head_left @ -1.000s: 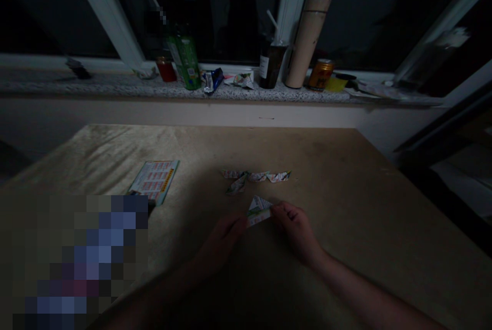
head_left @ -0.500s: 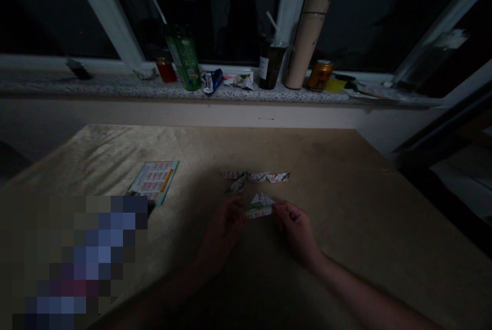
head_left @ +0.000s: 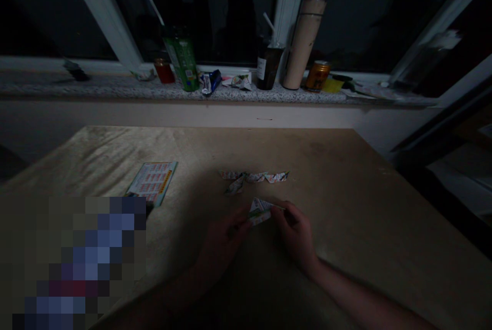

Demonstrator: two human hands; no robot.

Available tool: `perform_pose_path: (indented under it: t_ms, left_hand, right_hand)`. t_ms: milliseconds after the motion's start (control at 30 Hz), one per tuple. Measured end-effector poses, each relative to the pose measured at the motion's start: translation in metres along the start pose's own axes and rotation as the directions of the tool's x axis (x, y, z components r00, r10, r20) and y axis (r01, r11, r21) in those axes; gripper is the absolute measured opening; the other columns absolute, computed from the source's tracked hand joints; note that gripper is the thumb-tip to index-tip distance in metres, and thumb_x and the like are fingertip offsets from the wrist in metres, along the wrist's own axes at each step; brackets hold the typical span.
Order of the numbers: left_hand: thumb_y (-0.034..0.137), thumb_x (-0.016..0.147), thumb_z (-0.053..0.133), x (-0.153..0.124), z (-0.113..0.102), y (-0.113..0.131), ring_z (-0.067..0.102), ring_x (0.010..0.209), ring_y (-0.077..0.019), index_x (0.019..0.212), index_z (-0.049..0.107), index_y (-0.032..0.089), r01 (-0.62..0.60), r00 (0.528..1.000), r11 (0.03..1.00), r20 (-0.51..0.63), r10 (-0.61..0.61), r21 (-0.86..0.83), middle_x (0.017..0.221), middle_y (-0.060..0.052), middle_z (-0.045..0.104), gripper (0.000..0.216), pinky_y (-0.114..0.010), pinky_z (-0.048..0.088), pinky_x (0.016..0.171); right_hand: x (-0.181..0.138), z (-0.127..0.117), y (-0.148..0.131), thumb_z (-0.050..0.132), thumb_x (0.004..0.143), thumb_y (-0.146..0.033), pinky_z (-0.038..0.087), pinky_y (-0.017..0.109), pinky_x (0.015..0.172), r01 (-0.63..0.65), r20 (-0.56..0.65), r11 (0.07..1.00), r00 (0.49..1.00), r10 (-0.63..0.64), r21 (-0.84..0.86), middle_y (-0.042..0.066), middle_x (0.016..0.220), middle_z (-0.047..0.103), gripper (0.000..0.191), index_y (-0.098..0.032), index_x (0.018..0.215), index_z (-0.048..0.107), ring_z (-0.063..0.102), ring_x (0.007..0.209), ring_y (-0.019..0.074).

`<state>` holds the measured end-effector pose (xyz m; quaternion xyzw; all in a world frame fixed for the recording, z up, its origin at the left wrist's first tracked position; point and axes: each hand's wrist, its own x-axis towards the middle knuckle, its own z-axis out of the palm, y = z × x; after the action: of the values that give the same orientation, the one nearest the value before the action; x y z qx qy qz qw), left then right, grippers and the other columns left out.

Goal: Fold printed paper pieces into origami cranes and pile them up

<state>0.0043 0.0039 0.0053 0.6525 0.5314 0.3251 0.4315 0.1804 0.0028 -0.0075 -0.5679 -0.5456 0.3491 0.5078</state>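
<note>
Between my two hands is a small piece of folded printed paper [head_left: 260, 210], with a triangular flap standing up at its top. My left hand [head_left: 226, 232] pinches its left end; this hand is in deep shadow. The fingers of my right hand [head_left: 295, 230] are closed on the right end. Just beyond the paper, several folded printed paper pieces [head_left: 254, 177] lie in a row on the tabletop, one of them slanting down at the left. Neither hand touches them.
A printed card or booklet [head_left: 154, 181] lies on the tan table [head_left: 326, 166] at the left. On the granite sill [head_left: 230, 95] stand a green bottle [head_left: 184, 66], a dark cup with a straw [head_left: 269, 68], a tall beige flask [head_left: 303, 45] and an orange can [head_left: 317, 76]. A blurred block covers the lower left.
The folded paper has tilted, its right end now higher, and it has come slightly nearer to me. Both hands have shifted with it and still hold its ends.
</note>
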Motion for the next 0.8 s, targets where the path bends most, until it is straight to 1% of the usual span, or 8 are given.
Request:
perform_pose_path:
  t_ms: [100,167,267,333,433,533,667,800]
  left_hand:
    - [0.030,0.085,0.051,0.0010,-0.0002,0.0024,0.066,0.086,-0.0192,0.122,0.048,0.022,0.037,0.999,0.997,-0.011,-0.038,-0.065,0.094,0.000,0.071,0.038,-0.028,0.049,0.077]
    - [0.031,0.085,0.050,0.0018,0.0001,0.0021,0.066,0.081,-0.0191,0.115,0.051,0.022,0.043,0.999,0.996,-0.026,-0.045,-0.079,0.089,-0.001,0.071,0.031,-0.028,0.049,0.074]
    - [0.029,0.086,0.049,0.0025,0.0012,-0.0002,0.066,0.081,-0.0177,0.096,0.058,0.020,0.001,0.999,0.998,-0.041,-0.004,-0.066,0.091,-0.002,0.068,0.016,-0.026,0.049,0.074]
    - [0.027,0.086,0.047,0.0025,0.0018,-0.0017,0.065,0.083,-0.0165,0.091,0.059,0.020,-0.035,0.999,0.997,-0.035,0.033,-0.066,0.097,-0.002,0.066,0.015,-0.024,0.048,0.076]
    - [0.025,0.088,0.045,0.0024,0.0015,-0.0021,0.064,0.085,-0.0161,0.111,0.054,0.021,-0.035,0.999,0.997,0.005,0.035,-0.067,0.099,-0.001,0.067,0.025,-0.025,0.047,0.077]
    - [0.026,0.089,0.043,0.0029,0.0007,-0.0003,0.063,0.091,-0.0179,0.126,0.046,0.021,-0.030,0.997,0.999,0.069,0.033,-0.039,0.097,-0.001,0.069,0.037,-0.027,0.046,0.081]
    - [0.026,0.089,0.043,0.0044,0.0005,0.0028,0.059,0.101,-0.0197,0.115,0.058,0.023,-0.062,0.992,0.998,0.107,0.065,-0.027,0.108,-0.001,0.066,0.030,-0.028,0.042,0.088]
    - [0.026,0.088,0.044,0.0065,0.0003,0.0023,0.062,0.094,-0.0202,0.115,0.059,0.021,-0.013,0.987,0.995,0.155,0.028,-0.098,0.104,-0.002,0.068,0.031,-0.029,0.045,0.084]
  right_hand:
    - [0.0013,0.0012,0.0026,0.055,0.080,-0.032,0.039,0.023,0.051,0.009,-0.033,0.999,0.999,-0.007,0.047,0.000,0.068,0.055,0.024,-0.017,0.098,0.060,0.048,0.058,0.0131]
    - [0.0016,0.0020,0.0044,0.057,0.080,-0.031,0.041,0.022,0.051,0.025,-0.054,0.996,0.998,-0.020,0.088,0.000,0.070,0.056,0.027,-0.018,0.104,0.057,0.050,0.058,0.0131]
    - [-0.0005,0.0023,0.0053,0.057,0.080,-0.027,0.043,0.022,0.051,0.066,-0.076,0.993,0.995,-0.059,0.093,-0.001,0.069,0.056,0.027,-0.020,0.107,0.056,0.051,0.057,0.0127]
    - [-0.0030,0.0016,0.0048,0.056,0.081,-0.024,0.046,0.023,0.054,0.119,-0.081,0.991,0.990,-0.114,0.059,0.001,0.076,0.060,0.023,-0.021,0.103,0.057,0.055,0.062,0.0135]
    - [-0.0061,-0.0001,0.0038,0.054,0.082,-0.020,0.049,0.026,0.066,0.239,-0.044,0.971,0.970,-0.238,0.008,0.004,0.085,0.064,0.014,-0.021,0.095,0.060,0.060,0.075,0.0159]
    - [-0.0070,-0.0011,0.0034,0.056,0.081,-0.017,0.049,0.026,0.066,0.332,0.007,0.942,0.943,-0.332,-0.036,0.003,0.081,0.063,0.015,-0.022,0.095,0.060,0.060,0.074,0.0153]
    - [-0.0071,0.0006,0.0051,0.059,0.079,-0.018,0.051,0.027,0.067,0.368,-0.007,0.928,0.929,-0.369,-0.063,0.004,0.089,0.064,0.027,-0.022,0.106,0.057,0.061,0.074,0.0156]
    - [-0.0080,0.0037,0.0066,0.062,0.078,-0.021,0.053,0.028,0.067,0.328,-0.057,0.944,0.942,-0.330,-0.046,0.006,0.092,0.064,0.031,-0.022,0.108,0.054,0.062,0.076,0.0169]
